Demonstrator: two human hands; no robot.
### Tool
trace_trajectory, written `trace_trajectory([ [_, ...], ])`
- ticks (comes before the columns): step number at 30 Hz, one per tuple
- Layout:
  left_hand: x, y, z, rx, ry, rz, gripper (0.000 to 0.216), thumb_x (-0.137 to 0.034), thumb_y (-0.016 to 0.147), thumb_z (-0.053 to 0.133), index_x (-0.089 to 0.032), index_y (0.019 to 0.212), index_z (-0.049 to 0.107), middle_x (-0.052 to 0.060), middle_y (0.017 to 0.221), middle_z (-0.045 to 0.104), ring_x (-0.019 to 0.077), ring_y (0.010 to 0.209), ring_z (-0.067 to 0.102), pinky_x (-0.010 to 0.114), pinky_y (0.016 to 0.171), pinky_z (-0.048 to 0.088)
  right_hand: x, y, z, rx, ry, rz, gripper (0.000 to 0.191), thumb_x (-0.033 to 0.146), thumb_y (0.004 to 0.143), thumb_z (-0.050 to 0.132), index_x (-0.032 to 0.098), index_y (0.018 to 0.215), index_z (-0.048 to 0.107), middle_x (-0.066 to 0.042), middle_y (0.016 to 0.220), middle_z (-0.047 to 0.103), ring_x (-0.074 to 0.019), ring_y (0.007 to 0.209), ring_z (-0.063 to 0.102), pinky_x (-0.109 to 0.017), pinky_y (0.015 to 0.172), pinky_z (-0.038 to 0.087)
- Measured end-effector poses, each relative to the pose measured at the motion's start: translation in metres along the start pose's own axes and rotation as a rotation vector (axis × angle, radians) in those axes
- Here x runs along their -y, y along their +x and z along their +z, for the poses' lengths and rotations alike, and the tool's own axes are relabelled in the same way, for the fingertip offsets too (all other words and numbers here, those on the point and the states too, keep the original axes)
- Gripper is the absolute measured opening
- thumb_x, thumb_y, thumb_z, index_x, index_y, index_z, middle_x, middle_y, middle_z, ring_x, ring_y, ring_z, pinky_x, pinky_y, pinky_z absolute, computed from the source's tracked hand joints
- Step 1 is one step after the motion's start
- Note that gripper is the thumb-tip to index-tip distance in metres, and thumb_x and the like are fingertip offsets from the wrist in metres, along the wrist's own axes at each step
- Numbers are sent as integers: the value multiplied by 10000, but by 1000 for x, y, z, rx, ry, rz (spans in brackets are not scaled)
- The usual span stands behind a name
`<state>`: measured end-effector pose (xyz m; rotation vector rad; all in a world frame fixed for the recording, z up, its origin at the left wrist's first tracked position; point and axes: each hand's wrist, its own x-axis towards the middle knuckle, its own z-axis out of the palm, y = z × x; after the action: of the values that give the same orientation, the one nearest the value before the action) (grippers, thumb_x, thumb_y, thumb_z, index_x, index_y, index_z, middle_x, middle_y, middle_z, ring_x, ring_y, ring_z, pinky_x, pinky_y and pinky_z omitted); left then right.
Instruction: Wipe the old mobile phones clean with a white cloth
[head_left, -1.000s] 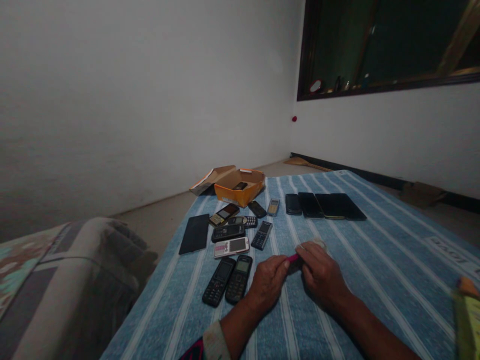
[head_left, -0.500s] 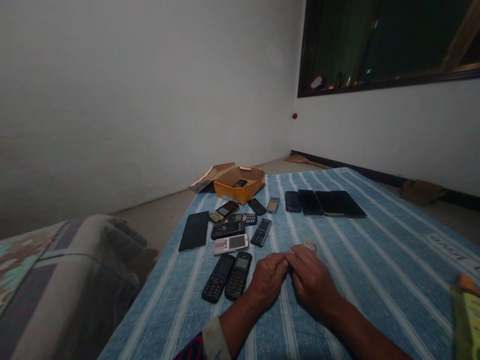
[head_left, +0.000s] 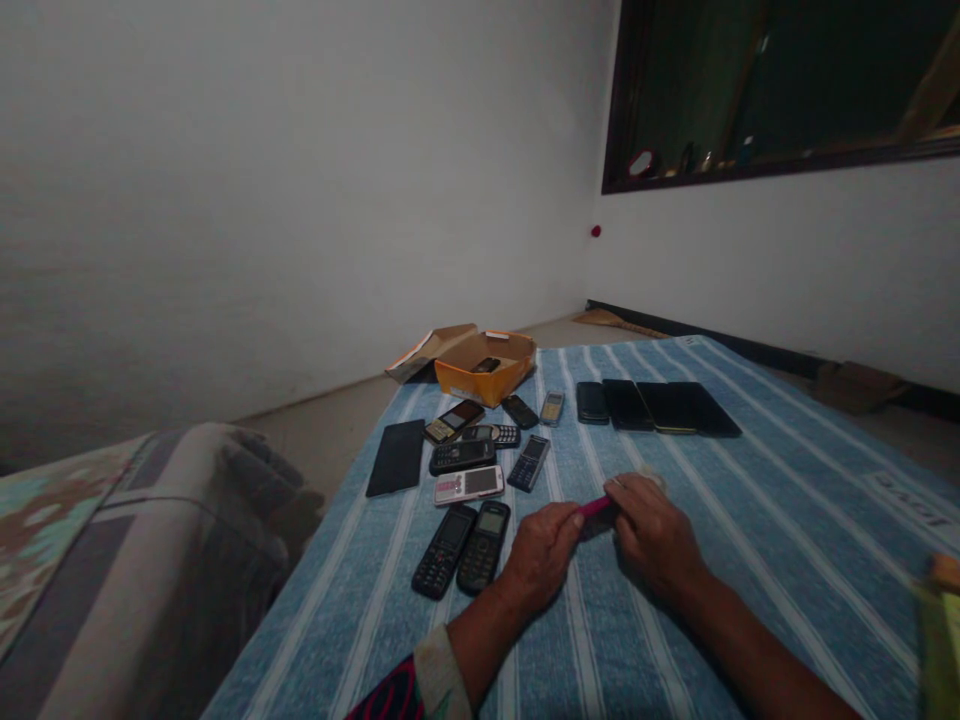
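Note:
My left hand and my right hand rest together on a blue striped cloth. Both are closed on a small pink object held between them; only a short pink strip shows. A bit of white material peeks out behind my right hand. Just left of my left hand lie two black keypad phones side by side.
Several more keypad phones and a flat black slab lie further up the cloth. A row of dark smartphones sits at the far right. An open orange box holds one phone. A folded blanket lies left.
My hands closed together, hiding the pink object, then drew apart so the pink strip shows again. The view shifted slightly.

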<state>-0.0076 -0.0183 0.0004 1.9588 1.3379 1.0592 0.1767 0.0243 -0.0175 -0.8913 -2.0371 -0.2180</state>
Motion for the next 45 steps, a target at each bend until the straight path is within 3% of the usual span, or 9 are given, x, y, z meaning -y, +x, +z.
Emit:
trace_trajectory([
  [12,1,0,2,20,-70,11,358,-347,974,394,-157,982,698,79,935,719,199,886,651,300,843,484,38,2,0,47,116,-60,267,30,896,401,163,992,611,-97,946,628,-218,904,590,-368,802,512],
  [25,3,-1,3,18,23,6,372,-347,977,369,-159,874,673,47,788,659,177,760,603,273,737,458,9,1,-2,46,-7,-12,256,20,821,434,176,929,605,-88,897,619,-235,897,572,-361,784,497],
  [45,1,-2,2,3,-82,32,363,-357,976,407,-151,898,696,62,822,685,180,787,626,281,764,477,31,1,-5,25,11,-67,229,44,873,430,156,942,618,-90,870,599,-222,847,536,-347,750,453],
])
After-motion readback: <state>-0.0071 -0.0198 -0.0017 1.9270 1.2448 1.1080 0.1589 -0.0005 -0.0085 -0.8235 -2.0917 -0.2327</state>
